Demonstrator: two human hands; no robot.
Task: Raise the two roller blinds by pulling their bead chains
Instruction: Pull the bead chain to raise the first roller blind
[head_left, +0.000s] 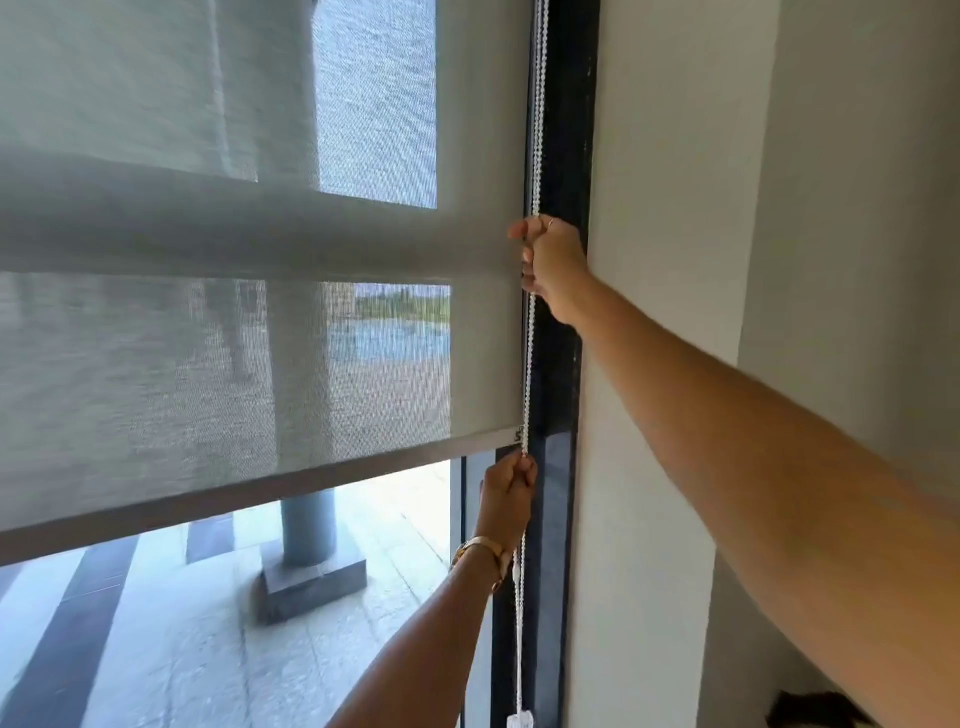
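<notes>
Both your hands grip the white bead chain (530, 364) along the dark window frame (563, 156): your right hand (551, 262) fisted high, your left hand (506, 499) pinching it lower, beside the grey roller blind's (234, 338) bottom rail (249, 491), partly raised.

Top and left of the roller blind (223, 322) cut off by frame, roller not in my view.
Bead chain (529, 364) runs out the top edge; its stretch inside each fist is hidden. Dark object (810, 709) bottom right cropped, I can't identify it. Scene behind mesh blurred.
</notes>
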